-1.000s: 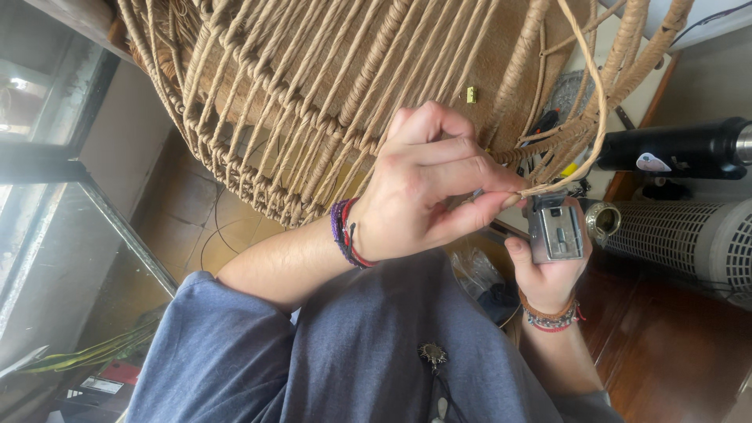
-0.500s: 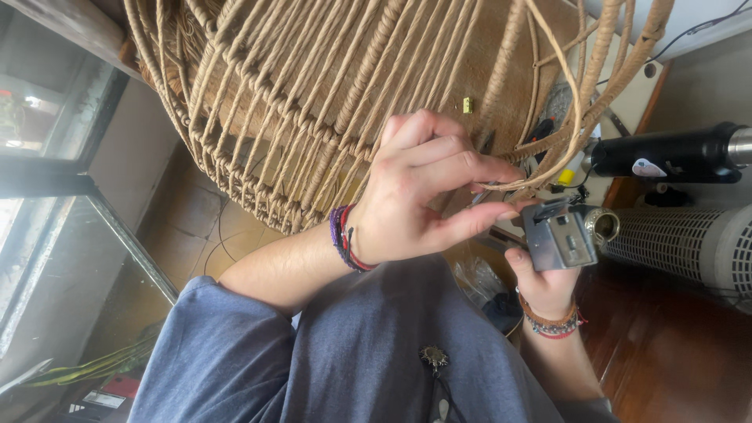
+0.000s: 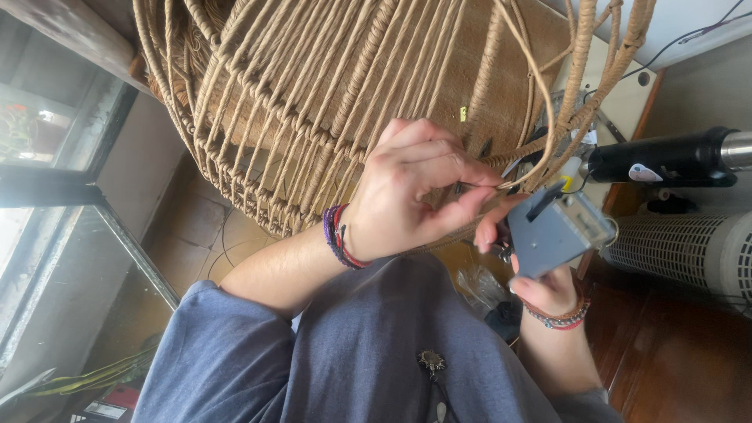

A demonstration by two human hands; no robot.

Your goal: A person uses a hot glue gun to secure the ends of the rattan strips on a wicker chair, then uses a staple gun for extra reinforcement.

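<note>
A large woven rattan frame (image 3: 329, 102) fills the upper half of the view. My left hand (image 3: 415, 192), with purple and red bracelets at the wrist, pinches a thin rattan strand (image 3: 540, 94) between thumb and fingertips where the strand loops down to the frame's wrapped edge. Just right of it and lower, my right hand (image 3: 548, 294) grips a grey metal box-shaped stapler (image 3: 560, 231), tilted, with its nose close to the pinched spot. A beaded bracelet sits on that wrist. My blue sleeve and lap lie below.
A black cylindrical tool (image 3: 666, 160) with a metal tip juts in from the right. Below it stands a white perforated heater (image 3: 689, 258). Dark wooden floor lies at lower right, a metal-framed glass pane (image 3: 55, 196) at left, and tiled floor under the frame.
The stapler has tilted, its nose swinging up toward the pinched strand. My left hand has kept its pinch and shifted slightly. The view has drifted a little.
</note>
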